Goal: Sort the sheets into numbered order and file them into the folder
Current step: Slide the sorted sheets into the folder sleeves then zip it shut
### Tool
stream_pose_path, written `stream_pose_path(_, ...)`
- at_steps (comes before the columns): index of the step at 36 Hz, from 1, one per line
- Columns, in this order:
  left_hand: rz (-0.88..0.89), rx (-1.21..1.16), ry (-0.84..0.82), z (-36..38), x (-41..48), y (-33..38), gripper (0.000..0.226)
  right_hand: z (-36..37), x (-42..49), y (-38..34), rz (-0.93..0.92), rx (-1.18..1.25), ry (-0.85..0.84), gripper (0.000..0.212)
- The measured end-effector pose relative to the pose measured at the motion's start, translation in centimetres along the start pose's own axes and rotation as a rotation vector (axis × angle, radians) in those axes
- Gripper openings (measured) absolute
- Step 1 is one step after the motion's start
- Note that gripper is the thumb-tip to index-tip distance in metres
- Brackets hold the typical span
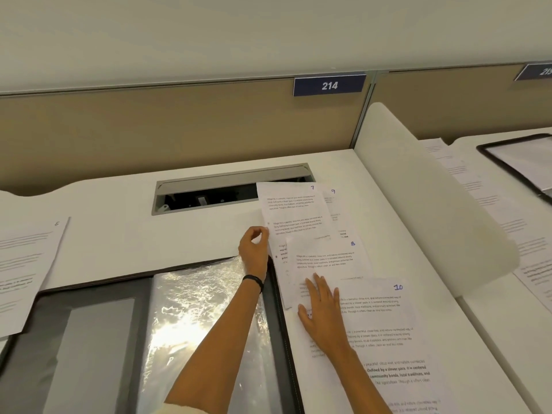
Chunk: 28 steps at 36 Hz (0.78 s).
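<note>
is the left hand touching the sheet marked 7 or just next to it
Touching. The head view shows the left hand pinching the left edge of the sheet marked 7 between thumb and fingertip.

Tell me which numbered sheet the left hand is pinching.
Sheet 7, overlapping the cable slot; the left hand pinches its left edge.

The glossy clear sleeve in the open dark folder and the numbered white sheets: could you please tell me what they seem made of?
The glossy clear sleeve: probably thin plastic film; it throws bright, crinkled glare. The numbered white sheets: ordinary paper, matt, thin, carrying printed text and pen-written numbers. The dark folder around the sleeve looks matt, perhaps fabric or leatherette.
</note>
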<state>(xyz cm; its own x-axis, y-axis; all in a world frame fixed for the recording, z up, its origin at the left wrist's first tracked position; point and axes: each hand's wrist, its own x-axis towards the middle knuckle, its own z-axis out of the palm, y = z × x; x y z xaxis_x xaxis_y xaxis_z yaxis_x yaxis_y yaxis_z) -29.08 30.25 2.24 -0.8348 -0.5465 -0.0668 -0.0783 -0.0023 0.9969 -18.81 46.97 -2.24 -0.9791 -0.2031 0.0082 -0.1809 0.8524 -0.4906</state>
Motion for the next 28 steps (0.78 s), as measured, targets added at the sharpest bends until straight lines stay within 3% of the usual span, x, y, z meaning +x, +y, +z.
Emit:
stream_pose_path(3,0.094,-0.021,0.023,-0.3,0.0,1.6,0.011,-0.3,-0.3,0.3,-0.019,-0.002,-0.047,0.071)
stream_pose_path(13,0.29,-0.027,0.008,-3.3,-0.3,6.8,0.012,-1.3,-0.8,1.3,-0.042,0.06,-0.111,0.06)
stream_pose_path(18,0.369,0.009,-0.026,-6.0,-0.4,8.7,0.008,-1.7,-0.5,0.3,0.059,0.111,-0.109,0.049)
stream_pose_path(28,0.399,0.066,-0.089,-12.1,-0.1,10.3,0.007,-3.5,0.3,-3.9,0.262,0.272,-0.25,0.05)
